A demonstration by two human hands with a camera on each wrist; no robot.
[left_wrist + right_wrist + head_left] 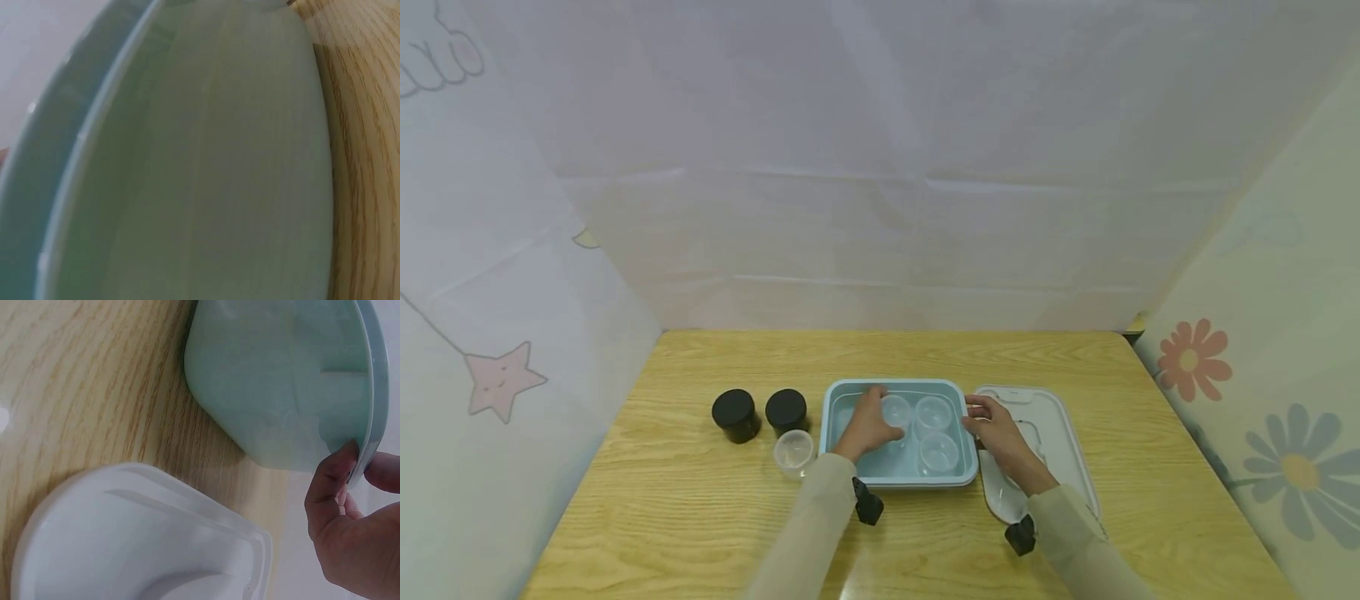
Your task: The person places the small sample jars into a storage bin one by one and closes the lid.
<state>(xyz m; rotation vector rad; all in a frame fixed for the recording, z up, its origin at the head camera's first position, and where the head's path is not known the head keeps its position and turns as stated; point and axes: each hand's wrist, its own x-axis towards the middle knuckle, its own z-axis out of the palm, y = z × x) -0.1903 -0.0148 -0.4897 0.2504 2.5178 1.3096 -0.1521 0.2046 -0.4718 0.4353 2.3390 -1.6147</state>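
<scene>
A light blue plastic storage box [898, 482] stands at the middle of the table, with three clear plastic cups inside. My left hand [868, 425] reaches into it over the left part, thumb and fingers around the sides of one clear cup [896, 412]. The other two, a back cup [933, 413] and a front cup [938, 453], sit to its right. With thumb and fingers my right hand [362, 531] pinches the rim at the box's right end. In the left wrist view the box's side wall [219, 156] fills most of the picture, and the left hand's grip is hidden.
A white lid [1060, 442] lies flat on the table right of the box, partly under the right forearm. Left of the box are two black-lidded jars, one farther left [736, 415] and one nearer [787, 410], and another clear cup [794, 451].
</scene>
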